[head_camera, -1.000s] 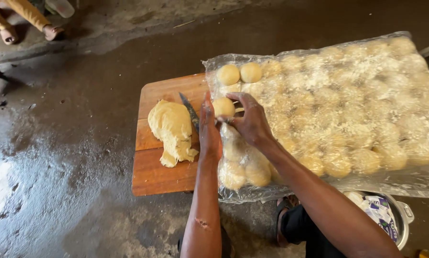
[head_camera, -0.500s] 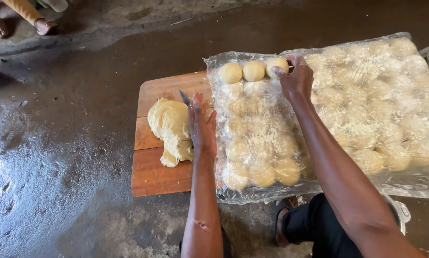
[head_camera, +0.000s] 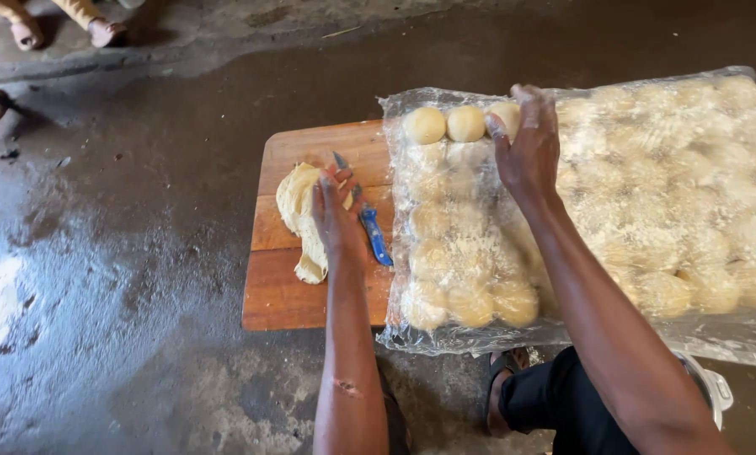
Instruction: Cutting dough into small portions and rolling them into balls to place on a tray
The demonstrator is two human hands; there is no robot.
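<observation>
Head view: I am pressing my left hand [head_camera: 337,215], grip released, flat on dough [head_camera: 300,206] on the board [head_camera: 310,286], steadying it; my right hand [head_camera: 525,147] is grasping a dough ball [head_camera: 506,114] beyond the board.

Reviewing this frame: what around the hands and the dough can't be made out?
Head view:
- Dough balls under the plastic sheet: blurred by the film, count unclear.
- Third bare ball: partly covered by the right hand.
- Knife blade: mostly hidden by the left hand.
- Sheet's right side: cut off by the frame edge.
</observation>
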